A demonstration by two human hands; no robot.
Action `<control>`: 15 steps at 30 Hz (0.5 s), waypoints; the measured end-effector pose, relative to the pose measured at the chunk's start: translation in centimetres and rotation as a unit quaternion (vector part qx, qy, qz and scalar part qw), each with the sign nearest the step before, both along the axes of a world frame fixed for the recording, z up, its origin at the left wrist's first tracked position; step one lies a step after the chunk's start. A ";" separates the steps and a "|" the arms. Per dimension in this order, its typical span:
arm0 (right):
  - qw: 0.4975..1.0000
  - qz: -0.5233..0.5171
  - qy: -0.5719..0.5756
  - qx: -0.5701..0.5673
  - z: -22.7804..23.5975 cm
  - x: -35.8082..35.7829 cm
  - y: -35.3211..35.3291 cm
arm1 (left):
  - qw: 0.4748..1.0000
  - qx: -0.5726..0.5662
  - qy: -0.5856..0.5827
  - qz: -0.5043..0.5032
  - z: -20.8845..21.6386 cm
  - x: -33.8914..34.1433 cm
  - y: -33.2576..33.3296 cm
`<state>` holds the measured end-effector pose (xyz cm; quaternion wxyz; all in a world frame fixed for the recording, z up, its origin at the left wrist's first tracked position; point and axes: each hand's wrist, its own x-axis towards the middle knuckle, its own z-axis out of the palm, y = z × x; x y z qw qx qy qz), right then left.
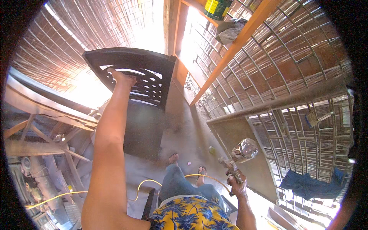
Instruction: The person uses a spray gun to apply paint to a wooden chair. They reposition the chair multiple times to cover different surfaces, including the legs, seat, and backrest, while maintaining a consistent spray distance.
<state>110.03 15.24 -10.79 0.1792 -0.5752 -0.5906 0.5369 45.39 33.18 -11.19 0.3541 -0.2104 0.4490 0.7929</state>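
Observation:
A dark chair (142,128) with a lattice backrest stands ahead of me, left of the middle. My left arm reaches out to it, and my left hand (123,78) is closed around the slotted upper part of the backrest. At the lower right, well apart from the chair, my right hand (238,186) grips a spray gun (231,168) by its handle. A clear, rounded cup (245,149) sits on top of the gun. Some right-hand fingers are hidden behind the gun.
A yellow hose (142,183) winds across the floor by my legs. Wooden framing (38,147) fills the left side. Right of the chair stand an orange wooden post (234,51) and a metal grille (299,134), with a blue cloth (312,184) hanging on it.

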 end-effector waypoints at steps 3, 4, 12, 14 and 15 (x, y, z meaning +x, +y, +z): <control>1.000 -0.006 0.005 -0.018 -0.1 -0.7 1.1 | 0.997 0.061 0.043 0.006 -0.2 -0.5 2.9; 1.000 -0.005 0.001 -0.028 0.1 -0.8 0.8 | 0.997 0.070 0.044 0.005 -0.2 -0.6 2.4; 0.998 0.049 -0.027 0.014 1.1 -2.3 3.0 | 0.999 0.006 0.033 -0.041 -4.8 -3.8 5.4; 0.997 0.069 -0.005 0.029 1.5 -2.7 3.9 | 0.998 0.020 0.042 -0.041 -6.1 -4.5 6.4; 0.997 0.061 0.009 0.042 1.5 -3.0 4.3 | 0.998 0.023 0.053 -0.037 -6.7 -4.8 6.8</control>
